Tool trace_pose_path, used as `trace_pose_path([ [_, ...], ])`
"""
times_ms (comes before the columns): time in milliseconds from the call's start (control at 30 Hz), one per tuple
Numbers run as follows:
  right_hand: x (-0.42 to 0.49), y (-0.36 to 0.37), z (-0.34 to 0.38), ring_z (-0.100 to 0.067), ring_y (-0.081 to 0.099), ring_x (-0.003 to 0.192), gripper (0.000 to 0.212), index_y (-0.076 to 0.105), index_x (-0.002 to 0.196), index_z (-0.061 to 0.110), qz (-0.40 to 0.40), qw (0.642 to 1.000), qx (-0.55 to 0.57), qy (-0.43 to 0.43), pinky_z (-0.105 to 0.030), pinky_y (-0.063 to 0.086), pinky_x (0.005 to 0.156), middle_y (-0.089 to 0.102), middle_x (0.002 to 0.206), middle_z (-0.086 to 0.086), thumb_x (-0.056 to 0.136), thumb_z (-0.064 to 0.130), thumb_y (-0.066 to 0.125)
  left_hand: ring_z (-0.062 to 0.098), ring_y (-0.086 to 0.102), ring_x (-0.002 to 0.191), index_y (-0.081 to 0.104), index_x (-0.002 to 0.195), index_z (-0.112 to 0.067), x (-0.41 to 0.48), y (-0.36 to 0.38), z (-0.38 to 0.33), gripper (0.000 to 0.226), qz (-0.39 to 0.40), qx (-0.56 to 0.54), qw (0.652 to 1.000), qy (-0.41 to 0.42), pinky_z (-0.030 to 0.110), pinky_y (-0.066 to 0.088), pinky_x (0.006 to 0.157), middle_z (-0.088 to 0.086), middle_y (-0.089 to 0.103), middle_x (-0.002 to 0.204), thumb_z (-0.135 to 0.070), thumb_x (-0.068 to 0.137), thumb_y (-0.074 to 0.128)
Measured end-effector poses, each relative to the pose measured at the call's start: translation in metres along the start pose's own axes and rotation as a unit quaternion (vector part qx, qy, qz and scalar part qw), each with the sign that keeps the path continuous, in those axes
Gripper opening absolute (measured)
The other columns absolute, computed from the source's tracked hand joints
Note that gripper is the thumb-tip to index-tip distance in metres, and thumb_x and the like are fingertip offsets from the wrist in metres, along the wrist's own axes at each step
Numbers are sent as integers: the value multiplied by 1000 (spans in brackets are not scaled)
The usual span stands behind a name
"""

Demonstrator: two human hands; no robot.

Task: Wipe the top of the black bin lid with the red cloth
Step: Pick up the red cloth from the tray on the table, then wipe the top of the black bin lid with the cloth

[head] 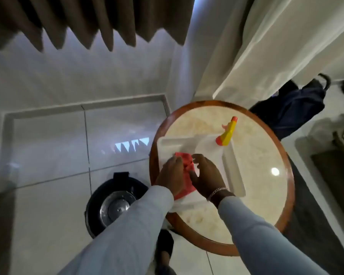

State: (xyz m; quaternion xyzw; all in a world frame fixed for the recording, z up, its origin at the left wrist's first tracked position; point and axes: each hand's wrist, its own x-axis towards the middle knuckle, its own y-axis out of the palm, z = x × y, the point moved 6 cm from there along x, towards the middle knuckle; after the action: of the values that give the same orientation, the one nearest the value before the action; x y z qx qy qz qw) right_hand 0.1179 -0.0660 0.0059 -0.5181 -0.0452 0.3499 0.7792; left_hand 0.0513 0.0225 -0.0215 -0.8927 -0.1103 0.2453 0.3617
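Round table (pixel 262 197), hands (pixel 189 175) half-hiding red cloth (pixel 184 165)

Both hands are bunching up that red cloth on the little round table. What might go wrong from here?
The spray bottle stands just beyond the right hand; lifting the red cloth carelessly might knock it over. The left hand must then reach down to the black bin on the floor beside the table, and trailing cloth could catch the white tray.
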Motion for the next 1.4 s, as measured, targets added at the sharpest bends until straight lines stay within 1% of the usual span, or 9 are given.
trace_pose_path([
  [267,23,62,-55,-34,62,99,45,50,121,18,-32,989,97,105,-36,47,79,66,112,-12,79,16,65,33,60,104,58,114,-4,39,29,0,27,-35,224,974,-9,43,48,94,18,63,114,-24,95,55],
  [467,11,49,-45,-31,60,110,58,43,139,10,-122,969,182,114,-38,47,98,62,125,-15,83,5,60,32,61,109,64,119,-11,36,8,5,29,-59,-26,998,-23,43,48,99,15,65,115,-14,91,63],
  [667,-9,11,26,-21,60,89,43,67,110,20,-157,962,220,45,-32,45,81,67,94,1,71,29,51,21,59,114,61,128,-14,-13,-46,33,41,-73,-210,975,8,26,44,97,9,66,123,-8,88,67],
  [867,-33,80,99,-16,59,75,35,69,102,15,-152,963,208,-74,-25,46,71,67,89,-4,70,15,56,-15,60,81,68,115,-21,-71,-57,139,28,-126,-278,952,-12,2,48,70,-16,68,93,-14,88,71],
  [1033,-26,210,105,-19,63,82,28,69,103,10,-90,968,216,-92,-28,50,77,70,91,-6,79,0,59,9,62,100,62,126,-13,-96,-12,244,41,-168,-247,952,-67,11,49,83,-2,66,110,-9,87,72],
  [1167,-5,280,84,-6,58,70,22,69,89,19,-92,964,246,-52,-15,44,67,65,76,5,85,2,56,11,61,99,59,129,-6,-89,22,297,47,-162,-193,967,-31,4,48,82,10,67,114,-3,85,72],
  [1233,5,302,68,-5,54,62,20,65,77,22,-99,964,246,-32,-5,39,59,59,62,9,84,8,53,20,63,105,57,131,-2,-90,33,325,49,-162,-159,974,-9,16,50,93,15,67,117,4,83,69],
  [1333,12,323,48,-14,55,63,18,65,77,19,-106,969,222,-20,-4,38,59,56,64,7,76,16,47,26,37,142,37,147,-6,-98,48,373,71,-156,-109,982,-1,40,31,118,11,42,151,-8,85,72],
  [1400,11,332,39,-21,57,83,23,65,93,13,-137,976,163,-44,-23,46,80,62,85,-3,76,16,50,10,-6,151,7,155,-15,-100,68,395,105,-76,-67,994,36,21,-2,121,-9,-4,164,-42,80,76],
])
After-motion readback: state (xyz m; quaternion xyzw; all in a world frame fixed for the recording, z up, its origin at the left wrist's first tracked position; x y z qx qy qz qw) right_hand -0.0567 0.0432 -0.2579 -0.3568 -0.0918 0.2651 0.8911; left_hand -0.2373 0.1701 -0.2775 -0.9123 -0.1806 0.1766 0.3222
